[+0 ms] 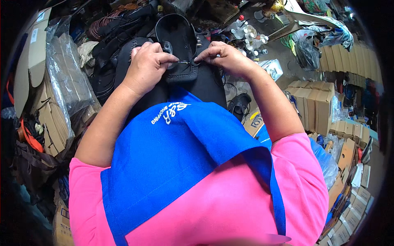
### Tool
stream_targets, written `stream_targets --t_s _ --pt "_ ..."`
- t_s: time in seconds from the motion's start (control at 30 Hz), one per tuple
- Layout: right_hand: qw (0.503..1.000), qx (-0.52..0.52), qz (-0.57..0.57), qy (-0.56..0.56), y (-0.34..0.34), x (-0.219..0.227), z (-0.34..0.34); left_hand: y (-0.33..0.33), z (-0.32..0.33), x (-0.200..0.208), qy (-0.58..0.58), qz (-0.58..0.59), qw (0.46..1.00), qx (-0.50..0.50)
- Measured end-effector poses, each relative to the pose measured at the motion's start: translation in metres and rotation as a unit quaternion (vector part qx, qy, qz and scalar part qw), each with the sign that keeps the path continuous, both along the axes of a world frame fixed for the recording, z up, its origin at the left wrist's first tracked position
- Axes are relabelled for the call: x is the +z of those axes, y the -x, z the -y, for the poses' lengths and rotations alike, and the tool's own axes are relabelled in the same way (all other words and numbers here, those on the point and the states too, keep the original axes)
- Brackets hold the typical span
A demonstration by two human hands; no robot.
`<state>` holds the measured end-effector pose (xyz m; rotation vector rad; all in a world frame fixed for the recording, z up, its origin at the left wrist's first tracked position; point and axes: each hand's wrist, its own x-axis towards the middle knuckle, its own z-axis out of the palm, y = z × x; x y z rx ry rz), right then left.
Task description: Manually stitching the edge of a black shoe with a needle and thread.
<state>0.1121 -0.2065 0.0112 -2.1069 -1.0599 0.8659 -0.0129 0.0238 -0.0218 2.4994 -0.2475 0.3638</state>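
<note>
Across my lap lies a black piece of footwear (183, 77), with a stitched rim at its near end and a wide loop at its far end. My left hand (148, 60) is closed over its left side, thumb and finger pinching a thin metal needle-like tool (183, 62) that points right across the opening. At the right rim, the fingertips of my right hand (219, 56) are pinched together close to the tool's tip. Whatever sits between those fingers is too small to make out. A blue apron (164, 164) covers my front below the footwear.
Small bottles (250, 37) stand on the floor at the far right. Cardboard boxes (314, 102) are stacked to the right. On the left are plastic-wrapped cardboard (67, 69) and a heap of black straps and bags (111, 53). A dark bag (307, 53) lies farther right.
</note>
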Motion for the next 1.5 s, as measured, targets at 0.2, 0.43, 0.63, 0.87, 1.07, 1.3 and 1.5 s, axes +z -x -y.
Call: stream_targets --t_s 0.2,0.43,0.63,0.87,1.07,1.3,1.5 --pt "1.0 -0.008 0.011 -0.003 -0.001 0.001 -0.001 -0.001 0.0 0.002 -0.004 -0.021 1.0 0.003" --pt "0.999 0.001 -0.036 -0.011 -0.007 -0.008 0.004 -0.004 0.001 -0.001 0.005 -0.027 1.0 -0.014" --pt "0.998 0.026 -0.054 -0.022 -0.012 -0.013 0.002 -0.026 -0.003 -0.009 0.042 -0.068 0.995 -0.065" --pt "0.999 0.009 0.044 0.007 0.003 0.001 0.006 -0.006 0.002 0.005 0.031 -0.026 0.999 -0.031" --pt "0.997 -0.036 -0.061 -0.01 0.005 -0.005 0.007 -0.007 0.006 0.007 0.023 -0.029 0.999 -0.036" --pt "0.998 -0.047 -0.031 0.005 0.017 0.006 0.001 -0.004 0.012 0.009 0.032 -0.024 0.998 -0.047" --pt "0.984 -0.147 -0.096 -0.034 0.023 -0.004 0.004 0.003 0.013 0.008 0.07 -0.11 0.991 0.021"
